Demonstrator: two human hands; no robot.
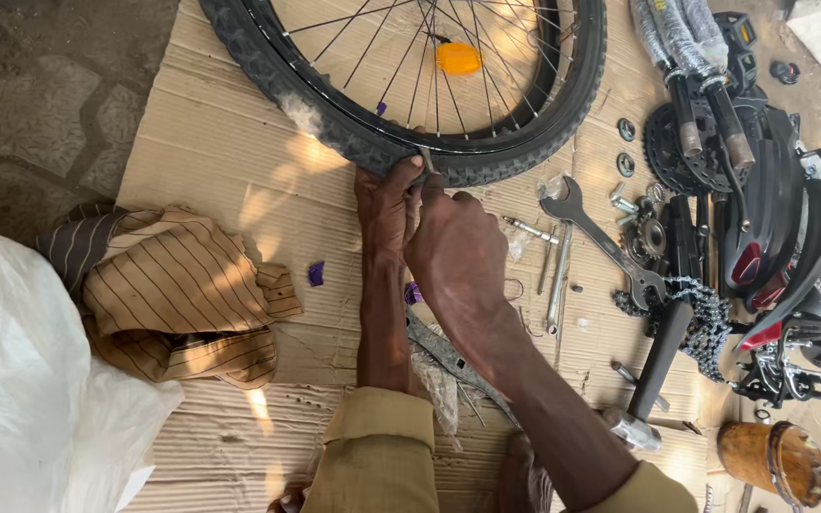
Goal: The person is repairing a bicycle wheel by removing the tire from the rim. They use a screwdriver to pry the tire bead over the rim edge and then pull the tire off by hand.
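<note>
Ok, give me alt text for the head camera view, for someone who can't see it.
Two bare hands, the left hand and right hand, press a thin metal tool against the knobby tyre of a spoked bicycle wheel lying on cardboard. A spanner, chain and other bike parts lie to the right, striped cloth to the left.

Both forearms reach forward from tan sleeves, close together, the right crossing slightly over the left. The left hand (387,204) lies knuckles up, fingers (401,171) curled forward. The right hand (456,249) is clenched beside it, touching it, wrist bent.
</note>
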